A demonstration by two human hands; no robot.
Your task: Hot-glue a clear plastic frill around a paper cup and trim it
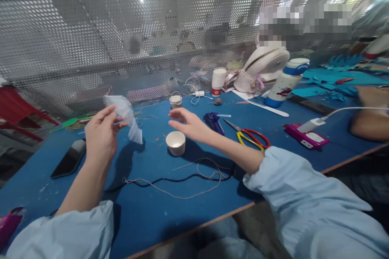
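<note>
Showing at far left, beyond blue table (142,218): red chair (26,111). Find phone (69,158) flat on table, just left of left wrist. Find left hand (101,135) raised above table, grasping strip (129,114) between thumb and fingers. Note strip as white, finely ridged, curved and somewhat blurred, held up to left of near cup (175,145).

Find near cup upright on table, mouth up. See black cord (170,179) and grey string (188,197) across table in front of near cup, overlapping. See far cup (175,102) farther back, near perforated screen (75,48).

Find right hand (192,126) released above near cup, palm partly down, fingers extended, thumb apart. Cannot tell whether in contact with cup rim.

Continuing right, see adapter (199,94) with white cable, then stacked cups (219,79). Find glue gun (214,122) beyond right forearm, with scissors (241,131) just beside, red and yellow handles toward table front. See backpack (264,66) against screen, white stick (269,108) in front, bottle (285,83) tilted in view. Find power strip (305,137) with charger (311,124) plugged in. See blue paper (334,77) behind, and another person's arm (370,117) at right edge.
</note>
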